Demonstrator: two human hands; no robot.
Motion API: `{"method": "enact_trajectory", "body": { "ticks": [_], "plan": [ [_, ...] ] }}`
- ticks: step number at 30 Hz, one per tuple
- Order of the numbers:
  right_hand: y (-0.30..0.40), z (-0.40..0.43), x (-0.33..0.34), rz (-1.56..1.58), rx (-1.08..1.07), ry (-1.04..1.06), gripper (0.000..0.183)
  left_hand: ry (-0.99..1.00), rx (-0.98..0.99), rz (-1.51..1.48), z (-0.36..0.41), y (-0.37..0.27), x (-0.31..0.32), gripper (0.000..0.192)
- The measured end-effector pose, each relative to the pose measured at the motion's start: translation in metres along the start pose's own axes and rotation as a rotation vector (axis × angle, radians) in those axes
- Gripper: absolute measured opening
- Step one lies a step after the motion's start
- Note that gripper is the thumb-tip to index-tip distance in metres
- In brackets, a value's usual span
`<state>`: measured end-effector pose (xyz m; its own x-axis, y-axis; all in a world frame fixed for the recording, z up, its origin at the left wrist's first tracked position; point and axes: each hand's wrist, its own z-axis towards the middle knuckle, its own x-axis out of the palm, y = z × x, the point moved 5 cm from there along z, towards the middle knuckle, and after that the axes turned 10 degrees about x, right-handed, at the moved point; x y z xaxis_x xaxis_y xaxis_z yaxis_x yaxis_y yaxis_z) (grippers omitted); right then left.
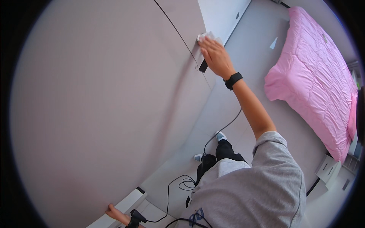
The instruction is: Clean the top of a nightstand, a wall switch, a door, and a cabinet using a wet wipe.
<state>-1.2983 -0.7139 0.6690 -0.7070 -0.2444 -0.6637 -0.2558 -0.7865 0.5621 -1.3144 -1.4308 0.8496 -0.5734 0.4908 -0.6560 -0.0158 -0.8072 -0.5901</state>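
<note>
My right hand (217,57), a black band on its wrist, is stretched out along the pale wall (108,94). Under its fingers is a crumpled white cloth or tissue (210,35), against the wall near its outer corner. A black rectangular piece (203,66) shows just below that hand, by the end of a thin dark line (176,30) along the wall. At the bottom, my left hand (114,213) is beside a white furniture top (125,201) that meets the wall. Its fingers are partly hidden, and a black device (137,216) is strapped at its wrist.
A black cable (168,196) loops from the left wrist device past my legs. My shoes (220,136) stand on the grey floor (251,42) close to the wall. A bed with a pink quilt (310,77) and a white drawer unit (328,168) are at the right.
</note>
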Motion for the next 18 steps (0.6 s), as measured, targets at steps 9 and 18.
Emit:
{"method": "enact_trajectory", "body": {
  "ticks": [9, 18],
  "plan": [
    [-0.078, 0.005, 0.033, 0.958, 0.902, 0.064, 0.047, 0.015, -0.001, -0.008, -0.001, -0.001, 0.0, 0.046],
    [-0.02, -0.054, 0.058, 1.661, 1.122, -0.231, 0.043, 0.066, -0.063, 0.002, 0.01, 0.017, -0.004, 0.042]
  ]
}}
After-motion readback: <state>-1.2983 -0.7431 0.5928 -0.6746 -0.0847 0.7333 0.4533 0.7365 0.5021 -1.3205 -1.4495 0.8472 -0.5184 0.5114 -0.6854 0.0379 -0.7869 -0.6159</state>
